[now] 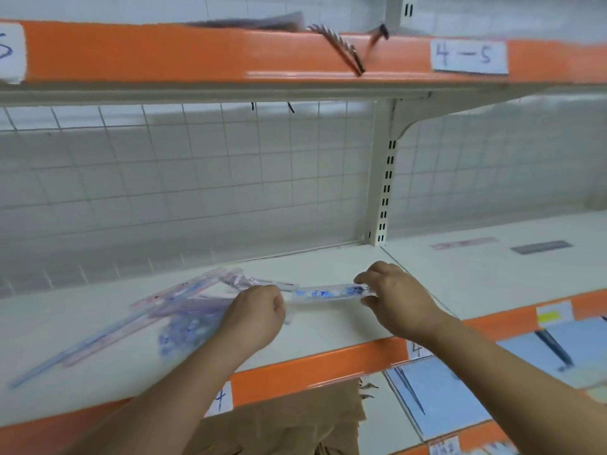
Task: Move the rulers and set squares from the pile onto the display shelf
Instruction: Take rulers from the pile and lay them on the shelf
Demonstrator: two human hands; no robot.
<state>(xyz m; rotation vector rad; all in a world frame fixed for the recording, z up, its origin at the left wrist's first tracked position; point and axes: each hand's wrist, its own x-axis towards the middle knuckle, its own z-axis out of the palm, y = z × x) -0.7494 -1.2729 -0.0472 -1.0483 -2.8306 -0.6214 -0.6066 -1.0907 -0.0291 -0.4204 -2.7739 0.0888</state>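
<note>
Nearest, under the working level, a brown sheet (289,421) and blue sheets (443,395) lie on a lower tier. Above them both forearms reach over the orange lip of the shelf (328,336). The left hand (253,310) is curled round one end of a clear-wrapped ruler (325,293), and the right hand (394,297) pinches the other end between thumb and fingers. Held by both ends like this, the long, thin ruler stays level and square to the shelf front, which suits laying it down neatly. It sits low over the bare white middle of the shelf, but blur hides whether it touches the surface. Just left of the left hand lies the pile (184,310), a loose fan of wrapped rulers and set squares pointing every way, so most of the sorting looks undone. The gap to the right of the pile seems the likely spot for the tidy row. Farther right, past the post (384,192), a pink strip (463,243) and a grey strip (542,247) lie flat in the next bay, well apart from the hands. Behind is a wire grid (197,178). Overhead, the upper shelf (164,50) bears a label (469,57) reading "4-5", and a comb (338,47) hangs over its lip.
</note>
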